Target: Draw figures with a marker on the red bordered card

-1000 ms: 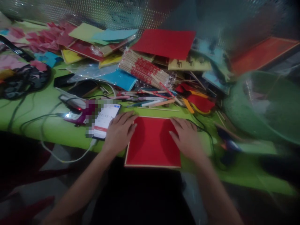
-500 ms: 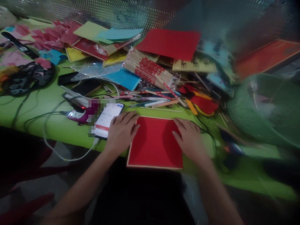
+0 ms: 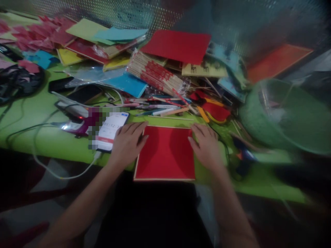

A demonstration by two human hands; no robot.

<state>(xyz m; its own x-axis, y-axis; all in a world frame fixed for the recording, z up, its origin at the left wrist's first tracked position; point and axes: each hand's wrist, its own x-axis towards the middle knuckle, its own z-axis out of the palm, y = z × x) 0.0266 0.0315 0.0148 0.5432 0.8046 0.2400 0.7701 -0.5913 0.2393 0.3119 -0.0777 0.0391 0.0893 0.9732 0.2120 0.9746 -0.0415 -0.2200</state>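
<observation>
Green desk (image 3: 20, 139) carries everything, cluttered along the back. Green basin (image 3: 289, 120) on the right, blurred, some clear plastic showing in it. Next down, the main piece: red panel (image 3: 165, 153), flat at the desk's front edge, right in front of the person, pale strips along its visible edges. It sits between the two hands. Orange-red board (image 3: 280, 63) slants behind the basin. Red sheet (image 3: 178, 44) lies on top of the back pile, over part of a yellowish card (image 3: 204, 70) with small dark chair figures. Crumpled pink paper (image 3: 36, 34) back left.

Left hand (image 3: 128, 142): fingers stretched forward, thumb out wide toward the panel, at its left edge, fingertips by the far corner. Right hand (image 3: 207, 146): mirror of that on the right edge, thumb tip by the rim. Neither is curled round anything; can't tell how hard they press.

Stick bundle (image 3: 155, 73), red-marked, in clear wrap, mid-pile. Phone (image 3: 111, 129) just beside the left hand, partly covered by it in view, white cable (image 3: 77, 177) plugged in at the near end. Orange-handled tool (image 3: 203, 114) beyond the right hand. Loose thin stick (image 3: 170, 117) just past the panel's far edge.
</observation>
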